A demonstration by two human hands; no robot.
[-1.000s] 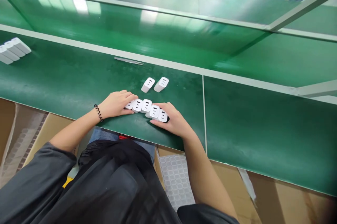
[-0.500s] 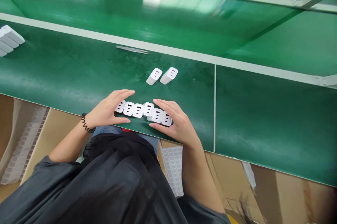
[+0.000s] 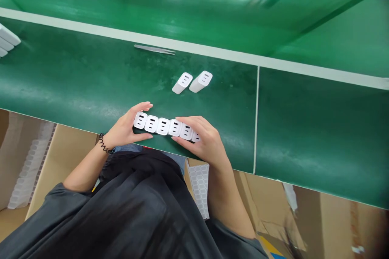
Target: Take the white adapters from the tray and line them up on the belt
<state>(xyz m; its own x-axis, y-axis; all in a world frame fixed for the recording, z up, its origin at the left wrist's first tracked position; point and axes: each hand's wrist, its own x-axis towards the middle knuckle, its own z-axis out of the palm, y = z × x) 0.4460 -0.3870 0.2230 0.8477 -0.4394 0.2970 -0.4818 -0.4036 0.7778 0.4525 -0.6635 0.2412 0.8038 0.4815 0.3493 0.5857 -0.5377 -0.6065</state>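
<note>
A row of several white charger plugs (image 3: 164, 126) lies on the green table (image 3: 91, 88) near its front edge, socket faces up. My left hand (image 3: 126, 129) cups the left end of the row, thumb and fingers around the first plug. My right hand (image 3: 202, 141) grips the right end, fingers over the last plugs, which it partly hides. The row is pressed together between both hands. Two more white plugs (image 3: 192, 82) lie side by side farther back on the table.
Metal tweezers (image 3: 154, 50) lie by the white strip at the back. More white plugs (image 3: 7, 40) sit at the far left edge. Below the table are cardboard boxes (image 3: 60, 149) and a white grid tray (image 3: 200, 182). A white seam (image 3: 257, 121) divides the table.
The hands opened around the plugs, then closed on both ends, straightening the crooked line into one tight row. The view tilted downward.
</note>
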